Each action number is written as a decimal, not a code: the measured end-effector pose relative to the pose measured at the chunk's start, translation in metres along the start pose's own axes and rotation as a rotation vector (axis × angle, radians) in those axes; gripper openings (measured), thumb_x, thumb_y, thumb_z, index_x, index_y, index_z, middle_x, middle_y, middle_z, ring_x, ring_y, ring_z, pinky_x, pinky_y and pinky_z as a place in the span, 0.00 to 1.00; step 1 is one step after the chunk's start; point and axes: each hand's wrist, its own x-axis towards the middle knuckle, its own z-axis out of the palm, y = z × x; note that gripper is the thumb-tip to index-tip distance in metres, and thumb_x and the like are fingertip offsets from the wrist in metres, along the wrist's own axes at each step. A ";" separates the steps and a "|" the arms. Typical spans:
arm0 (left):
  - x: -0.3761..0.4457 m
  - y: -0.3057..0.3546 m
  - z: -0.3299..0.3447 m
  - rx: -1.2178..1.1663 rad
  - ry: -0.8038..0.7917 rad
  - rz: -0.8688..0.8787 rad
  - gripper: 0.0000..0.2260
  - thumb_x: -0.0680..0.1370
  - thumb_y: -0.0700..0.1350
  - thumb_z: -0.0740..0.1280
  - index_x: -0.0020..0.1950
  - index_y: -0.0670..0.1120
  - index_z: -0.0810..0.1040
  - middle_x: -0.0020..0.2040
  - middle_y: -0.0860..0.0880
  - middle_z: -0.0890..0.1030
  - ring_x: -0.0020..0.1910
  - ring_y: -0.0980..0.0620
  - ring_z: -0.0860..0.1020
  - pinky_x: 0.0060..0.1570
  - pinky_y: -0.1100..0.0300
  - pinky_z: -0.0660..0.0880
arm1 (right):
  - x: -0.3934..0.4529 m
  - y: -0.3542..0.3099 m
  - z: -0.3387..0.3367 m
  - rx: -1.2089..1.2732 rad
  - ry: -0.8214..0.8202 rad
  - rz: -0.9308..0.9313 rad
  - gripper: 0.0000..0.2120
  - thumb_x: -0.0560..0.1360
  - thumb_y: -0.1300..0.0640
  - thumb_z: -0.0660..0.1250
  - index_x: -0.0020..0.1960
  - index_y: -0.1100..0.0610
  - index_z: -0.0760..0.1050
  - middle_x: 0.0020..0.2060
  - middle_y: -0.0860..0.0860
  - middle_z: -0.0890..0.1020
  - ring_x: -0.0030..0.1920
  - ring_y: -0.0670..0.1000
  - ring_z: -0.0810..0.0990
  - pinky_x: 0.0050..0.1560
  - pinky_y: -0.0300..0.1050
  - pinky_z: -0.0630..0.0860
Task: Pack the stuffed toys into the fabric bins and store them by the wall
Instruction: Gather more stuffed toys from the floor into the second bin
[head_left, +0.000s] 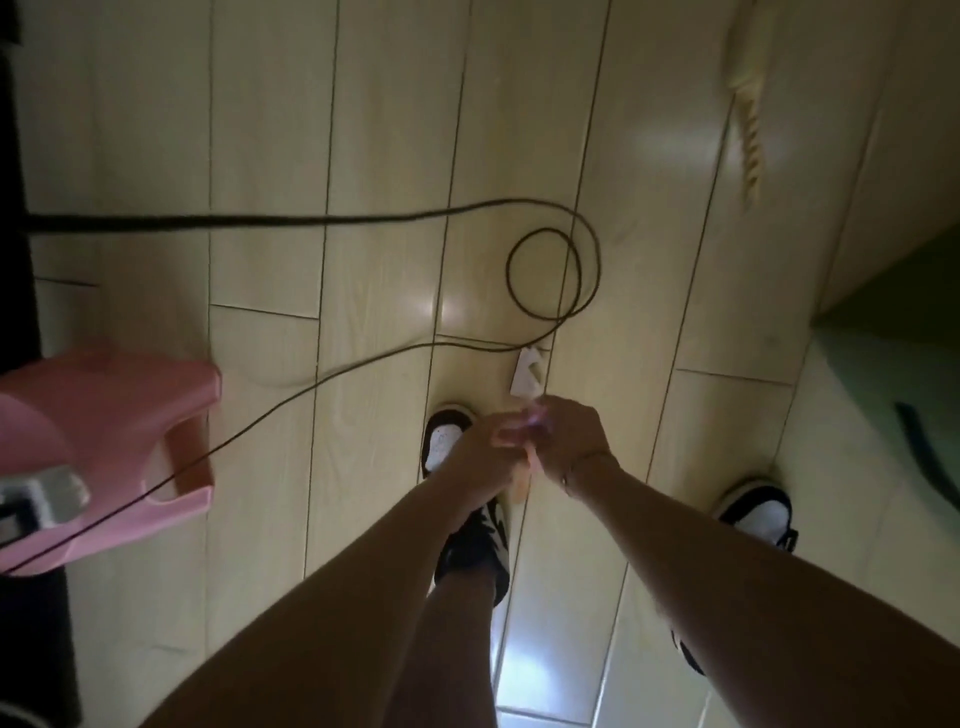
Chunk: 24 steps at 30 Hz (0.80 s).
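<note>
Underfoot, pale plank floor (glossy) carries a looping dark cable.

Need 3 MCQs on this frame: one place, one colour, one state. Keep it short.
1. Where is the stool?
A. left edge
B. top right
C. between the shoes

2. What colour is the cable on the floor?
A. white
B. dark
C. red

3. How are the left hand and right hand placed?
A. far apart
B. flat on the floor
C. together, fingers curled around something small

Key: 1 A, the pink stool sits at the left edge. 2 B, the looped cable is dark on pale planks. 3 C, both hands meet above the left shoe; what they hold is too blurred to name.
</note>
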 end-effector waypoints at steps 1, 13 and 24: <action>-0.007 0.000 0.003 -0.090 0.026 -0.017 0.13 0.79 0.32 0.62 0.56 0.47 0.77 0.44 0.49 0.78 0.36 0.59 0.78 0.38 0.65 0.74 | -0.008 0.001 -0.007 -0.030 0.036 0.012 0.08 0.75 0.55 0.65 0.48 0.57 0.81 0.46 0.52 0.84 0.49 0.50 0.80 0.50 0.37 0.72; -0.178 0.170 0.233 -0.072 -0.621 -0.080 0.24 0.75 0.46 0.71 0.69 0.48 0.70 0.52 0.57 0.78 0.38 0.66 0.80 0.32 0.71 0.74 | -0.292 0.088 -0.229 0.637 0.684 0.460 0.06 0.72 0.56 0.71 0.37 0.47 0.79 0.30 0.42 0.82 0.41 0.48 0.83 0.35 0.28 0.72; -0.199 0.241 0.431 0.251 -0.577 0.054 0.22 0.62 0.54 0.70 0.56 0.55 0.77 0.59 0.54 0.80 0.57 0.59 0.77 0.44 0.68 0.72 | -0.358 0.293 -0.377 0.985 1.087 0.607 0.11 0.73 0.65 0.66 0.44 0.49 0.81 0.42 0.54 0.83 0.41 0.53 0.78 0.37 0.35 0.72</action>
